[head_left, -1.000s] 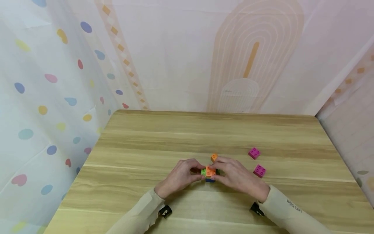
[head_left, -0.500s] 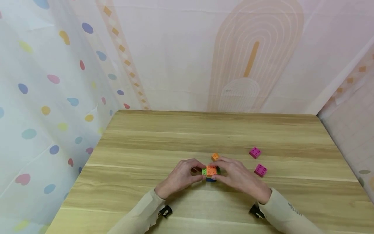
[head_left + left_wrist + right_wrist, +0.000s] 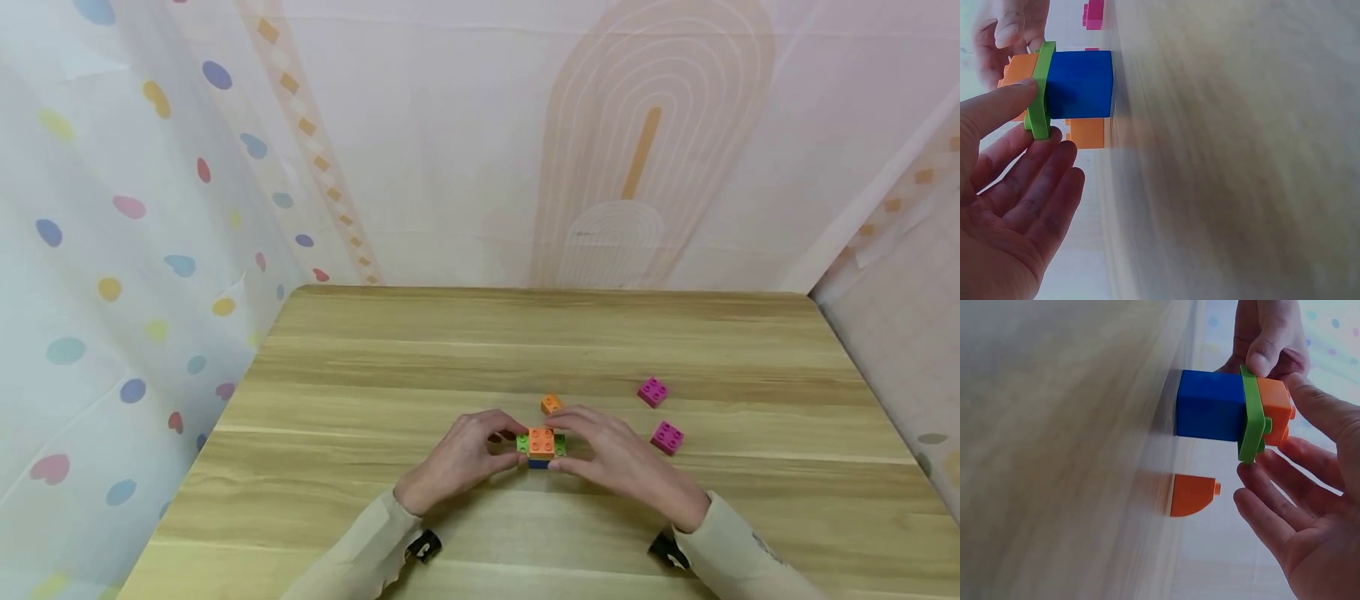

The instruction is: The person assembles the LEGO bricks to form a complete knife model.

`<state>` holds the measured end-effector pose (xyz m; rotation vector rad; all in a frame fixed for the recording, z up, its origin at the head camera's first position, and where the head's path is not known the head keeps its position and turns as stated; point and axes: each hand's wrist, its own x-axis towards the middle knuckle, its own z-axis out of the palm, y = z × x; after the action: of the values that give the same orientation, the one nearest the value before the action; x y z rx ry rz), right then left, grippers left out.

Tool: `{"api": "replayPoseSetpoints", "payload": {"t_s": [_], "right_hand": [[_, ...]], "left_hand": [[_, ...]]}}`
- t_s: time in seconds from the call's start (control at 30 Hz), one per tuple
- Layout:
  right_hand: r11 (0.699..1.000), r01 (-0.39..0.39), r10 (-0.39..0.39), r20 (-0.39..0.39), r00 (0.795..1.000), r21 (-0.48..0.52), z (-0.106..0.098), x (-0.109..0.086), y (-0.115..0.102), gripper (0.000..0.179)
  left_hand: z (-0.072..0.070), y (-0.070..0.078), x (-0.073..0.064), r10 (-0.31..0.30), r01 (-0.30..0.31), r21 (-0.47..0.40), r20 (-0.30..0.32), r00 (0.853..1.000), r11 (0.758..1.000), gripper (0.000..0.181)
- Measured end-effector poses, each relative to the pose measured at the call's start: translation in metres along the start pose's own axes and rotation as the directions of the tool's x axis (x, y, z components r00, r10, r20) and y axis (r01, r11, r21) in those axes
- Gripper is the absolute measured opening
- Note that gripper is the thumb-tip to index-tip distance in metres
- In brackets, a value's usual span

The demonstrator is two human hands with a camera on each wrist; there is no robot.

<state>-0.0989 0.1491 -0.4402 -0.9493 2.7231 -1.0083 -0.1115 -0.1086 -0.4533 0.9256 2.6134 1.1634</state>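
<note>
A small stack of toy building bricks stands upright on the table: a blue brick (image 3: 1210, 405) at the bottom, a wider flat green plate (image 3: 1043, 94) over it, and an orange brick (image 3: 542, 442) with studs on top. My left hand (image 3: 461, 454) pinches the green plate's left end between thumb and fingers. Around the right side of the stack is my right hand (image 3: 618, 462), thumb and fingers spread apart, the tips close by the orange brick. In the right wrist view the right-hand fingers (image 3: 1272, 500) look relaxed.
Just behind the stack lies a loose orange brick (image 3: 1192, 495) with one curved side. Two magenta bricks (image 3: 652, 392) (image 3: 667, 437) sit to the right, beyond the right hand. The wooden table (image 3: 420, 333) ends at a patterned curtain (image 3: 450, 167).
My right hand's fingers have come off the orange brick and spread slightly to the right, showing the green plate's right end. The left hand keeps its hold; the stack stays in place.
</note>
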Motion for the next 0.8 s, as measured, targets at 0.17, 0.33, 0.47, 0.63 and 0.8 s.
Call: {"api": "replayPoseSetpoints", "payload": {"t_s": [0.17,0.33,0.47,0.63,0.8], "right_hand": [[1.0,0.018,-0.017,-0.048,0.999,0.018,-0.004,-0.008,0.005,0.054],[0.999,0.032,-0.034,-0.109,0.993,-0.022,-0.012,-0.014,0.012,0.052],[0.999,-0.004,-0.002,-0.122,0.993,-0.044,-0.02,-0.02,0.017,0.051],[0.998,-0.016,0.007,-0.141,0.99,-0.065,-0.031,-0.027,0.025,0.05],[0.996,-0.003,-0.013,-0.175,0.984,-0.087,-0.043,-0.035,0.035,0.047]], "left_hand": [[0.001,0.0,0.0,0.006,-0.005,0.036,-0.016,1.0,0.999,0.026],[0.002,0.0,0.001,0.006,-0.005,0.049,-0.021,1.0,0.999,0.026],[0.001,0.0,0.001,0.002,-0.001,0.053,-0.02,1.0,0.999,0.026],[0.002,0.0,0.001,-0.008,0.009,0.049,-0.013,1.0,0.999,0.025],[0.001,0.0,0.001,-0.012,0.012,0.043,-0.011,1.0,0.999,0.025]]}}
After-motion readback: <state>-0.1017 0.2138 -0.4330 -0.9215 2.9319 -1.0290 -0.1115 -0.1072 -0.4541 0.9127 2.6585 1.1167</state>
